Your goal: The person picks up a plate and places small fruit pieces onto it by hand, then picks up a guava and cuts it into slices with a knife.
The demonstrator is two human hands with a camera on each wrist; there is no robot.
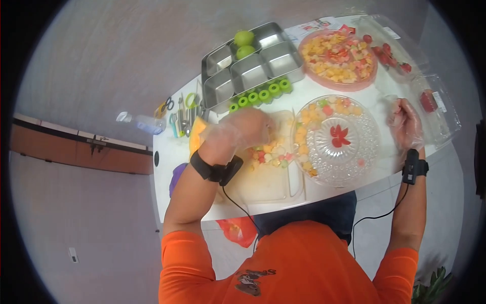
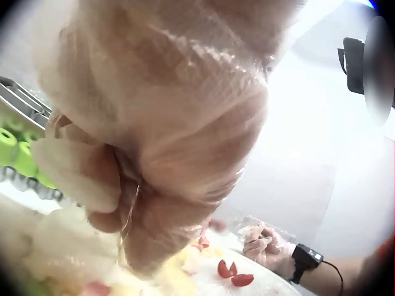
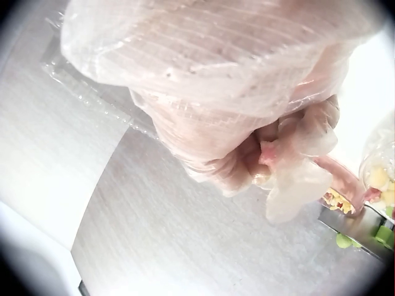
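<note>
My left hand [image 1: 248,126], in a clear plastic glove, reaches down to a pile of diced fruit [image 1: 276,150] on the cutting board [image 1: 258,185]. In the left wrist view its fingertips meet among the pieces; I cannot tell whether they hold one. To the right lies a patterned glass plate [image 1: 329,169], with fruit cubes along its left and far rim and red fruit slices [image 1: 340,136] in the middle. My gloved right hand [image 1: 406,124] is raised beyond the plate's right side, its curled fingers holding a small pink fruit piece [image 3: 266,153].
Behind the board stand a steel compartment tray [image 1: 248,71] with green fruits and a row of green-topped cutters [image 1: 263,96]. A pink divided platter [image 1: 338,83] of diced fruit is at the back right. Clear boxes [image 1: 438,109] with strawberries line the right edge; tools [image 1: 185,119] lie left.
</note>
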